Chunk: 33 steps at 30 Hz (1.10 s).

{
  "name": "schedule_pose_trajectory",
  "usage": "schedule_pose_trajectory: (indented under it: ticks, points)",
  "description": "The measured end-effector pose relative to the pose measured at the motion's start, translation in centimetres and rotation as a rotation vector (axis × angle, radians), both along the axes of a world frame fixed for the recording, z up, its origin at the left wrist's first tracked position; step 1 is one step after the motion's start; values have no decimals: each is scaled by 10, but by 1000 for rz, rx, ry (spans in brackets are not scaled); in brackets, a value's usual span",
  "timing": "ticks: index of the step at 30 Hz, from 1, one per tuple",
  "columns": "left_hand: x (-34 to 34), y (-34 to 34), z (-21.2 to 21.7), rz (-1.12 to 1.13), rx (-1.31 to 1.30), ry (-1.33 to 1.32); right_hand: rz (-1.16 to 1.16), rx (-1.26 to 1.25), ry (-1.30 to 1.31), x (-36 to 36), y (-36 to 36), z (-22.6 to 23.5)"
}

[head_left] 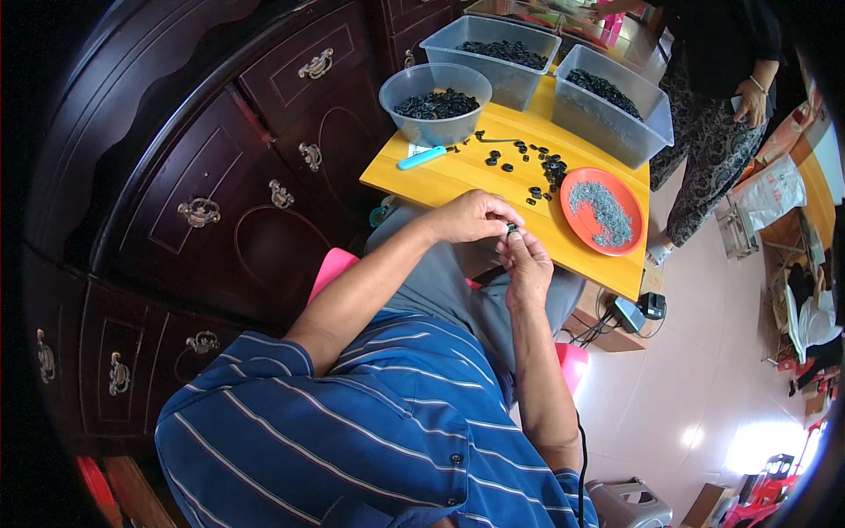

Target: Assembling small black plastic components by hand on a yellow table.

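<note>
Small blk pc pinched btwn both hands, nr edge of counter.
L hand grips from pc's L, R hand from lower R, fingertips closed on it; about equally nr, long axis too small to tell. Beyond: loose blk pcs; orange plate w/ gray bits to R.

I can read no words, numbers or signs anywhere, not even on the small black piece I hold. Beside the blue-handled tool on my yellow table is a white slip, too small to make out; the white bag to my right is equally unclear.
</note>
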<state>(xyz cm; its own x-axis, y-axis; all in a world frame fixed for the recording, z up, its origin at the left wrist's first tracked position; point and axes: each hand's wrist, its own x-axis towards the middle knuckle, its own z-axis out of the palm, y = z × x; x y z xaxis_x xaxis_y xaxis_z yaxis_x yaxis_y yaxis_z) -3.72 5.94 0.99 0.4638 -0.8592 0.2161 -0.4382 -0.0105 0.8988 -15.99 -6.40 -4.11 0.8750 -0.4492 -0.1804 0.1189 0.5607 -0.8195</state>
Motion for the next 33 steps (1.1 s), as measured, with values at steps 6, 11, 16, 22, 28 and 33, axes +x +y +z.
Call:
schedule_pose_trajectory:
  ticks: [6,11,16,22,28,33]
  points:
    - [2,2,2,-12,12,-36,19,-10,17,1,-1,2]
    - [2,5,7,-26,33,-50,26,-42,30,2,-1,0]
    - [4,6,9,-35,52,-101,50,-56,20,1,-1,1]
    - [4,7,4,-33,52,54,76,-74,40,1,-1,4]
    - [1,7,3,-36,32,37,76,-79,43,0,-1,3]
    - [2,8,2,-42,31,-9,78,-67,50,0,1,5]
